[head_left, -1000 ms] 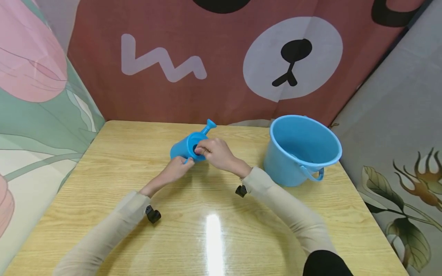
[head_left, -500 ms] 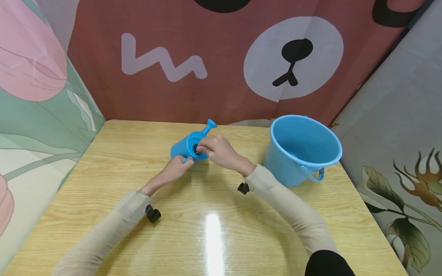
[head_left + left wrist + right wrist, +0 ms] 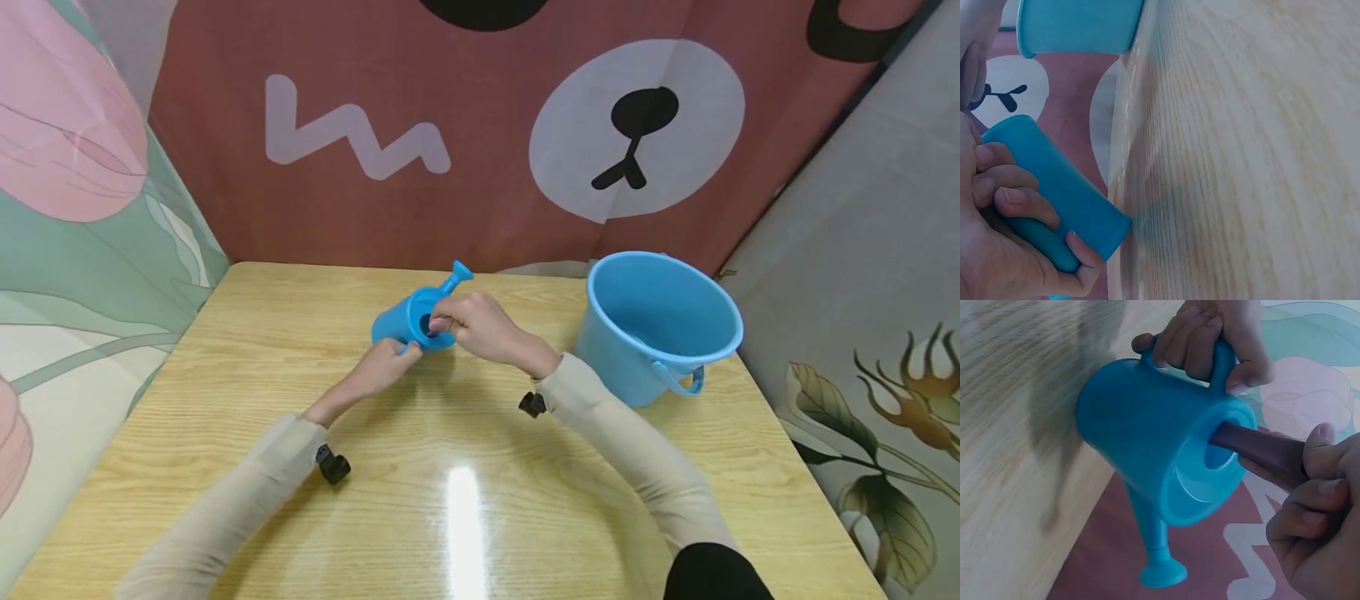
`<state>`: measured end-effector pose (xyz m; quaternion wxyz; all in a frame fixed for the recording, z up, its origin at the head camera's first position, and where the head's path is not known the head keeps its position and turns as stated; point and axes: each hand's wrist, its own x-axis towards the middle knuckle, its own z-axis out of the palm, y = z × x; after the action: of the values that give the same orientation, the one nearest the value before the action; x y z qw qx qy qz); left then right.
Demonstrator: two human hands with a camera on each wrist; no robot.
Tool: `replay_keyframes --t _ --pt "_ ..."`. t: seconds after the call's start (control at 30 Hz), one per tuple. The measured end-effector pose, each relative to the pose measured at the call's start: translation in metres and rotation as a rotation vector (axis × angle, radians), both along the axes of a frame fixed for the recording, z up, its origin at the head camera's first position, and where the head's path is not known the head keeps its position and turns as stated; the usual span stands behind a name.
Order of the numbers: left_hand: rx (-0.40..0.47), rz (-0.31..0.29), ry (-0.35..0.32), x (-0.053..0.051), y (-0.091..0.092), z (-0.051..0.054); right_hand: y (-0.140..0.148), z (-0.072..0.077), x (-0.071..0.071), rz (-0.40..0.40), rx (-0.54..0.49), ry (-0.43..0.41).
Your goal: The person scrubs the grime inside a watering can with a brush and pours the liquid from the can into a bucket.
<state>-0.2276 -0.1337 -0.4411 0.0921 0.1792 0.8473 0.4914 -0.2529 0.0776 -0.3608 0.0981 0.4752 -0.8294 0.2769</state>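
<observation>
In the head view a blue toy watering can [image 3: 397, 321] is tilted over the far part of the table, its mouth turned toward the right hand. My left hand [image 3: 382, 367] grips its handle, fingers curled round it in the left wrist view. The can's base edge meets the tabletop. My right hand [image 3: 480, 329] is at the mouth. It pinches a dark brown, tapered stick-like piece [image 3: 1263, 447], whose far end goes into the can's round opening and is hidden there. What kind of thing this is, I cannot tell.
A large light blue bucket [image 3: 630, 358] with a side handle stands on the wooden table [image 3: 405, 517] to the right, near the right forearm. Printed cloth [image 3: 480, 217] hangs behind the table's far edge and along both sides.
My right hand has drawn slightly to the right and up from the can's mouth, its wrist shifting the same way. The left hand and the can have hardly moved.
</observation>
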Motion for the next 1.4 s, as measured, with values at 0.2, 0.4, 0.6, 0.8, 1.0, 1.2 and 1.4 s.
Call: replay_keyframes --t 0.2,0.4,0.6,0.8,1.0,1.2,1.4 --pt "0.002 0.006 0.017 0.001 -0.001 0.002 -0.007 -0.007 -0.002 0.015 0.049 0.003" --pt "0.016 0.005 0.013 0.001 0.001 0.006 -0.002 0.01 -0.003 0.01 0.08 -0.017" --pt "0.0 0.013 0.028 0.002 0.001 0.008 0.001 0.018 -0.004 0.046 0.075 -0.022" --pt "-0.002 0.007 0.029 0.001 0.001 0.006 0.002 -0.001 -0.008 0.011 0.11 -0.015" --pt "0.0 0.026 0.021 0.001 0.002 0.003 0.003 0.007 -0.006 0.035 0.127 0.01" --pt "0.003 0.031 0.01 0.002 0.001 0.001 0.004 0.011 -0.005 0.053 0.137 0.011" --pt "0.015 0.022 0.024 0.002 0.002 0.003 0.0 -0.004 -0.01 0.031 0.188 0.058"
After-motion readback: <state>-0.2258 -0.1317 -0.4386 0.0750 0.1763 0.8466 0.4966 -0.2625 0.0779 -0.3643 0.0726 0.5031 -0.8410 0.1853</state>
